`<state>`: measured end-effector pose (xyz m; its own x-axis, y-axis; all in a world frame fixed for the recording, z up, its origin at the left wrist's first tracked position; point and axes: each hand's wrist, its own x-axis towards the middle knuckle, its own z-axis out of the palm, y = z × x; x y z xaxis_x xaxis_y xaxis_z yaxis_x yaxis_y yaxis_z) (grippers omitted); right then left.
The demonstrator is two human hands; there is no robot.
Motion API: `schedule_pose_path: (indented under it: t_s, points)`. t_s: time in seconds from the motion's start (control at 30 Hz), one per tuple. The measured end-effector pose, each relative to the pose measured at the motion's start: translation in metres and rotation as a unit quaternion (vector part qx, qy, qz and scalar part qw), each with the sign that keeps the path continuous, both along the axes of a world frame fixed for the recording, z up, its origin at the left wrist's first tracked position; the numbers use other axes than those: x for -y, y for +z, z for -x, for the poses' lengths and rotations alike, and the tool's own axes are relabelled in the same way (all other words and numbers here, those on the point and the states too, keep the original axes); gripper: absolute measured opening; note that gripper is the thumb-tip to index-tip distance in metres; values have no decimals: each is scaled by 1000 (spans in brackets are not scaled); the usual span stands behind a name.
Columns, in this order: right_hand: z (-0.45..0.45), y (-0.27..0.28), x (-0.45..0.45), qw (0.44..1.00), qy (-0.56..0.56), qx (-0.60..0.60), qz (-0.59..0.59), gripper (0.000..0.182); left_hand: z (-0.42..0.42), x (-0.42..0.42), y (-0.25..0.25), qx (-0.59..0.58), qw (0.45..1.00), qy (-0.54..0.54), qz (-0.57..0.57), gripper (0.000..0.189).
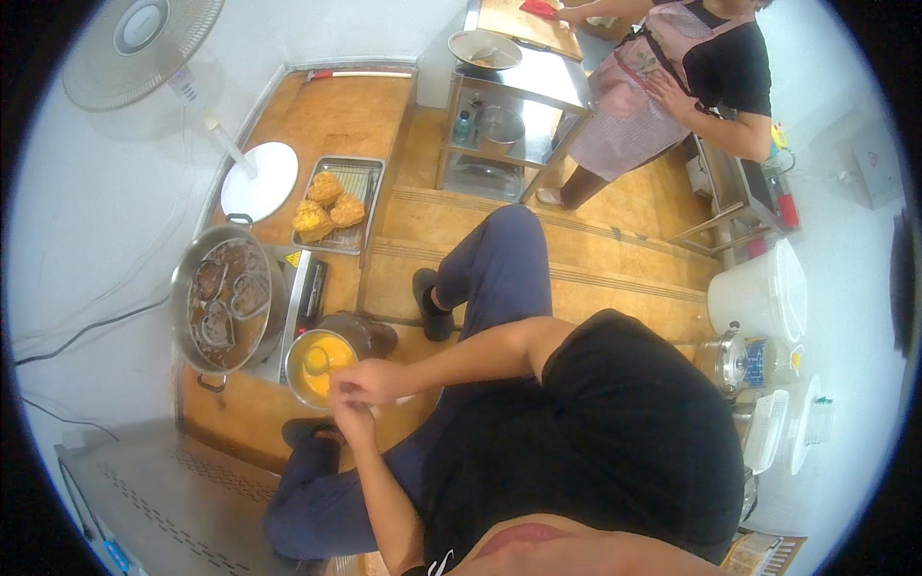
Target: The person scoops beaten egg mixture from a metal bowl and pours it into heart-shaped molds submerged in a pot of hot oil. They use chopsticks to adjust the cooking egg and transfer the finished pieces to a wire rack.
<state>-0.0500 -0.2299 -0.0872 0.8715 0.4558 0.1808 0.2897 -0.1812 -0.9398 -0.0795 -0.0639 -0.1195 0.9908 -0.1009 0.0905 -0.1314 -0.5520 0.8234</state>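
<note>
My right hand [374, 381] and my left hand [353, 423] meet at the near rim of a metal pot [293, 380] holding orange-yellow liquid. A round form, perhaps a ladle or mould, sits in the liquid; whether my fingers hold its handle is hidden. Beyond, a wide two-handled steel pan [274, 309] of brown liquid stands on a portable cooker [295, 288]. Several heart-shaped metal moulds [249, 295] lie in that pan, one with a dark brown filling. Golden, lumpy fried pieces [325, 189], some heart-shaped, rest on a rack in a metal tray [373, 209].
A standing fan [259, 183] has its white base behind the tray. Steel shelving [555, 79] carries a wide bowl [485, 50]. Another person [619, 108] in a pink apron stands there, one hand by a red object. Lidded tubs [756, 291] and pots line the right wall.
</note>
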Motion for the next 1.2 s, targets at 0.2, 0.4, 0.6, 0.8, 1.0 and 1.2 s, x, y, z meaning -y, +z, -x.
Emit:
schedule_pose_path:
  t_s: [0.2, 0.4, 0.6, 0.8, 1.0, 1.2]
  points:
    - [-13, -4, -7, 992, -112, -51, 10, 24, -5, -8, -15, 12, 971, 232, 58, 41]
    - [-8, -9, -4, 991, -135, -6, -1, 28, -19, -35, -50, -80, 897, 398, 175, 41]
    - [-8, -46, 6, 987, -147, -1, 68, 32, -37, -36, -67, -220, 832, 395, 321, 50]
    - [-16, -30, 39, 988, -55, -7, 145, 37, -38, -88, -136, -45, 938, 343, 11, 22]
    - [-15, 8, 74, 981, 13, 64, 185, 31, -45, -54, -68, -51, 950, 308, -4, 19]
    - [-25, 20, 90, 962, 55, 145, 223, 32, -48, -42, -40, 43, 962, 266, -51, 15]
